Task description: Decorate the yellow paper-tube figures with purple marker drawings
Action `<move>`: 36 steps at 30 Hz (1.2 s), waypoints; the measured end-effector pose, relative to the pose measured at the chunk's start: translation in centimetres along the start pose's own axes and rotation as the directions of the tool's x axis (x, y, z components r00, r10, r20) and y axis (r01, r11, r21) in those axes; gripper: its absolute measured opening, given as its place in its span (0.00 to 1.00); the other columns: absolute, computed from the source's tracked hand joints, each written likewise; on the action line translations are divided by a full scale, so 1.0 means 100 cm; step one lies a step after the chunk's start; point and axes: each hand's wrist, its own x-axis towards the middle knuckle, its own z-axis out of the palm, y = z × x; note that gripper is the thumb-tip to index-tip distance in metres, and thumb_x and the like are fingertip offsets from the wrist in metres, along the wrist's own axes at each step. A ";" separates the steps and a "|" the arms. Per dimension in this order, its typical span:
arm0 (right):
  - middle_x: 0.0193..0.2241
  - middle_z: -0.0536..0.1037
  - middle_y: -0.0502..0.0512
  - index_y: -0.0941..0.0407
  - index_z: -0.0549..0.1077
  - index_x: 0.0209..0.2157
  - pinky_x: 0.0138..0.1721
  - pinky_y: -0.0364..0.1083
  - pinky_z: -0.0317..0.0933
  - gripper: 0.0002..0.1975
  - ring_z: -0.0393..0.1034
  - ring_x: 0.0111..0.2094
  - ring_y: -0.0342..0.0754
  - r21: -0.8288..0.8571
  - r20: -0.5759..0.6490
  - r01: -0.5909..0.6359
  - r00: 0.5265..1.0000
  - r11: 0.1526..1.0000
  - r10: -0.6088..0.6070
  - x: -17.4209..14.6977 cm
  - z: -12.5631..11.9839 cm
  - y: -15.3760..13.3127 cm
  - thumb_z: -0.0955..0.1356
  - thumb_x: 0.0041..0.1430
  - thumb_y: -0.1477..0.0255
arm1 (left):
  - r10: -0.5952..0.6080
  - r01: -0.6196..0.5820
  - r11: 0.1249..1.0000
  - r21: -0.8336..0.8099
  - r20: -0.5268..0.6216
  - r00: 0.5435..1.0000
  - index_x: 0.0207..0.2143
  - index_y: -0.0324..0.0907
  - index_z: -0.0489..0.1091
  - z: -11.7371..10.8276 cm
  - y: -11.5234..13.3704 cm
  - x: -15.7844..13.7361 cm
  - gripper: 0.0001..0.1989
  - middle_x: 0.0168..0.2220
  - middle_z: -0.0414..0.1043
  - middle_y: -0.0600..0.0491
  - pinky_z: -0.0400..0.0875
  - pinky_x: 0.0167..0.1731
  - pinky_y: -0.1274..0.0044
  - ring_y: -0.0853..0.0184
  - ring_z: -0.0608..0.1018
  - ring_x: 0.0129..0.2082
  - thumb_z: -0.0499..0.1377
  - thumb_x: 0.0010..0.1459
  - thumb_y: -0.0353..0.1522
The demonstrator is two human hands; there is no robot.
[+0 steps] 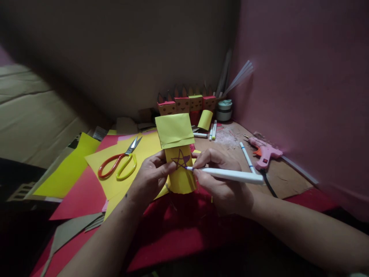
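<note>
A yellow paper figure (pixel 181 182), a rolled tube body with a boxy top, stands upright between my hands. My left hand (pixel 155 173) grips its left side, thumb across the front. In my right hand (pixel 221 181) is a white marker (pixel 230 174), its tip touching the tube beside a dark purple star outline (pixel 180 159). One small part of the star, at its upper right, is filled in dark. The figure's back and some of my left fingers are hidden.
Scissors (pixel 127 156) with red and yellow handles lie on yellow paper sheets (pixel 112 150) at left. Cardboard figures (pixel 182 104) line the back. At right are a pink glue gun (pixel 266 152), a loose marker (pixel 247 157) and a lidded jar (pixel 224 110).
</note>
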 end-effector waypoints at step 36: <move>0.23 0.70 0.47 0.53 0.70 0.30 0.24 0.43 0.61 0.05 0.67 0.25 0.44 0.111 -0.015 -0.044 0.999 0.993 0.046 0.001 0.000 0.007 0.69 0.58 0.76 | -0.013 0.014 0.999 0.038 -0.028 1.000 0.37 0.37 0.82 0.002 0.001 0.000 0.17 0.45 0.84 0.40 0.75 0.54 0.62 0.45 0.81 0.52 0.75 0.45 0.35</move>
